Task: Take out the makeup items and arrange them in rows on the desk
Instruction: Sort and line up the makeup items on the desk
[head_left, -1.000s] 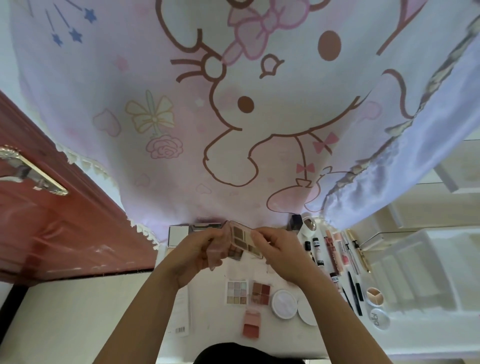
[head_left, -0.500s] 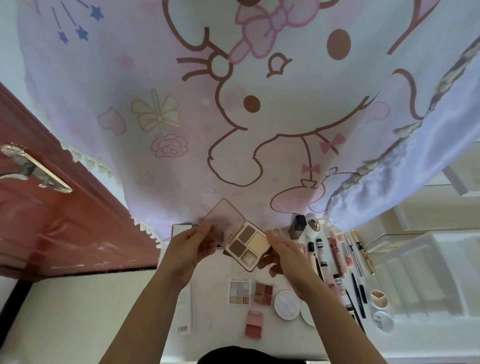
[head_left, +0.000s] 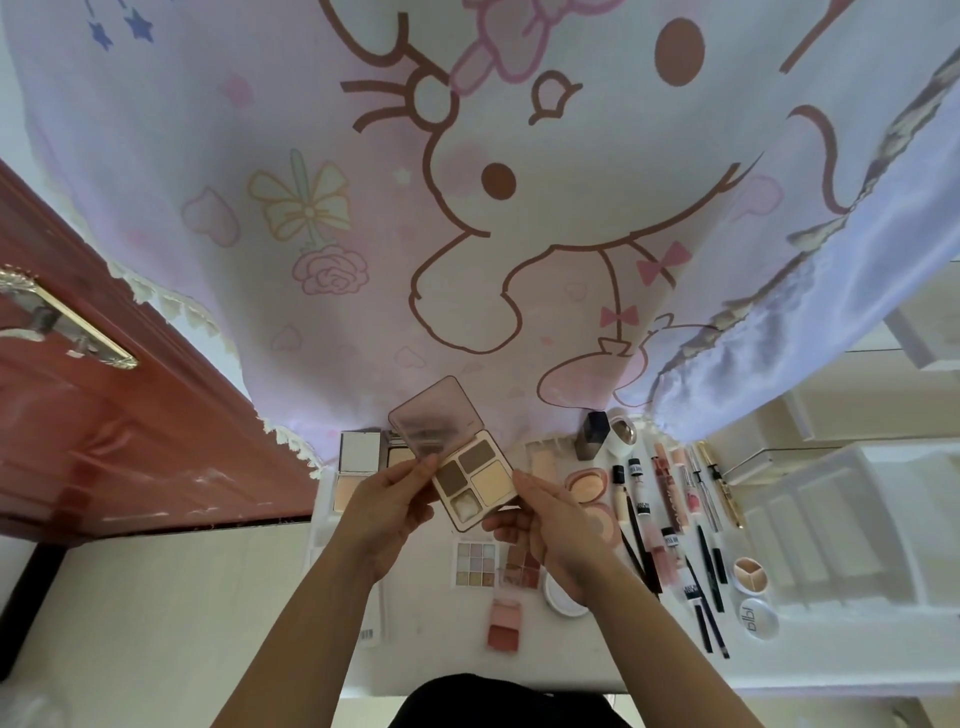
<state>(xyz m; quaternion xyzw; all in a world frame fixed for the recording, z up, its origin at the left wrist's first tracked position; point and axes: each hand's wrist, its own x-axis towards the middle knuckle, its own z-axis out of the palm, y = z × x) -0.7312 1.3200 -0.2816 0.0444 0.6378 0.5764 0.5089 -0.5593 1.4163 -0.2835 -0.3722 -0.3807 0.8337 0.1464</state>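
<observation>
Gently: your left hand (head_left: 387, 501) and right hand (head_left: 550, 525) pinch the open palette (head_left: 472, 480) only by its edges, so it could drop on the rows (head_left: 475, 564) in the middle of the desk (head_left: 426, 623).

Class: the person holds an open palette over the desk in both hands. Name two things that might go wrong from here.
1. The four-pan palette is pinched only at its edges, left hand near the lid, right hand at a corner; it may slip and crack its powders.
2. It hangs above the nine-pan palette on the desk; a drop could knock that row askew.
</observation>
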